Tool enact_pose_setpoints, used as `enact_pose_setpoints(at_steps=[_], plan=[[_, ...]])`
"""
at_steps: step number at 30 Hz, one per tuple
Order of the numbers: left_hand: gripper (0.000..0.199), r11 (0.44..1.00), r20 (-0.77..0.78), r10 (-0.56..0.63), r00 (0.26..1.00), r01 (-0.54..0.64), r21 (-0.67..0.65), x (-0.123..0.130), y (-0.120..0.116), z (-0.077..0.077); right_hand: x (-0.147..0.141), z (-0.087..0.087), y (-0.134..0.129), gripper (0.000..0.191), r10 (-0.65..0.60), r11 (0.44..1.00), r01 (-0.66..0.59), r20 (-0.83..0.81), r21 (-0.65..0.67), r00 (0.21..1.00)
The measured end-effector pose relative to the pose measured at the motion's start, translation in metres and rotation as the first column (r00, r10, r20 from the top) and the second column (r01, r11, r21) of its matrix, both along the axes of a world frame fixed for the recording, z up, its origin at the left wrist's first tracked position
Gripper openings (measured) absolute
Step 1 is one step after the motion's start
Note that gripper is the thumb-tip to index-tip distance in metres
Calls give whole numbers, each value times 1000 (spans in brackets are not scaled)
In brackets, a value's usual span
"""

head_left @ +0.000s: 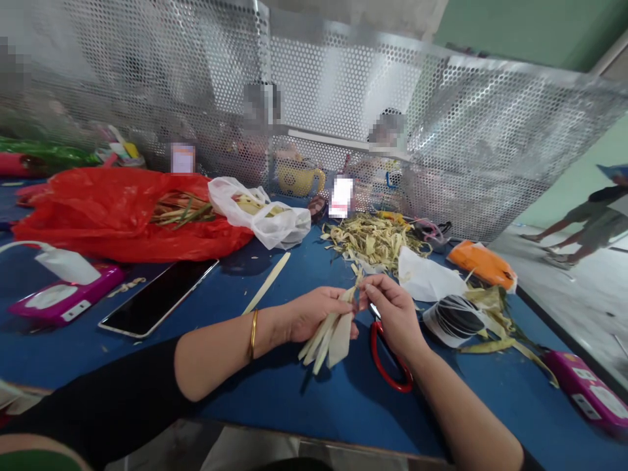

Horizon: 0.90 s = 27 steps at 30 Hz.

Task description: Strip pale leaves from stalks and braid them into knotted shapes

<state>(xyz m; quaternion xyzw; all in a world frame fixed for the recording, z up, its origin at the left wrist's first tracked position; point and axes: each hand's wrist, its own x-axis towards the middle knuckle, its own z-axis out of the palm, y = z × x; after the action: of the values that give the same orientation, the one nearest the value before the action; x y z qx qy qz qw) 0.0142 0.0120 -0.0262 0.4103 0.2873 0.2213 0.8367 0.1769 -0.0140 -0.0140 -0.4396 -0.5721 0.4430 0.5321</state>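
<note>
- Handling, as a judgement: a snug pinch just below the gathered end should hold the strips in line, while too hard a squeeze could crease or split them; the right fingertips work best close to the left ones, with light, even tension.
- The left hand (314, 314), at the lower centre of the frame, is closed around the bundle of pale strips (339, 347), thumb on top, loose ends fanning down towards the bottom edge.
- The right hand (392, 314), just beside it, has its fingers bent and drawn together at the bundle's narrow upper end; whether they grip it, or some thread, I cannot tell.
- Red-handled scissors (403, 387) lie on the blue table (304, 418) beside the right hand, so a dropping wrist could nudge them.
- Right of centre sits a wound spool (451, 320), with white paper (432, 278) just above it in the frame.
- Above the hands is a heap of dry scraps (370, 242); left of it, a single strip (267, 281) lies alone.
</note>
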Motion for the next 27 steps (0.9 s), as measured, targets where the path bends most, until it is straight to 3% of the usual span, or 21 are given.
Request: enact_pose_setpoints(at_steps=[5, 11, 18, 20, 22, 24, 27], plan=[[22, 998, 29, 61, 998, -61, 25, -3, 8, 6, 1, 5, -6, 13, -28, 991, 6, 162, 135, 986], [28, 990, 45, 114, 992, -117, 74, -8, 11, 9, 2, 7, -16, 15, -41, 943, -127, 486, 308, 873], [37, 970, 0, 211, 977, -210, 124, -8, 6, 13, -2, 3, -24, 14, -50, 919, -222, 654, 327, 755], [36, 960, -13, 241, 971, -236, 154, -7, 7, 12, -1, 4, -28, 11, -16, 928, -240, 673, 286, 740], [34, 941, -31, 288, 957, -277, 192, -6, 8, 12, 4, 6, -36, 17, -31, 955, -183, 694, 232, 719], [31, 921, -49, 340, 939, -322, 219, -6, 9, 12, 12, 7, -45, 32, -161, 976, -14, 761, 217, 628], [27, 895, -71, 403, 913, -377, 238, -7, 11, 15, 27, 4, -61, 31, -296, 950, 182, 916, 254, 270]])
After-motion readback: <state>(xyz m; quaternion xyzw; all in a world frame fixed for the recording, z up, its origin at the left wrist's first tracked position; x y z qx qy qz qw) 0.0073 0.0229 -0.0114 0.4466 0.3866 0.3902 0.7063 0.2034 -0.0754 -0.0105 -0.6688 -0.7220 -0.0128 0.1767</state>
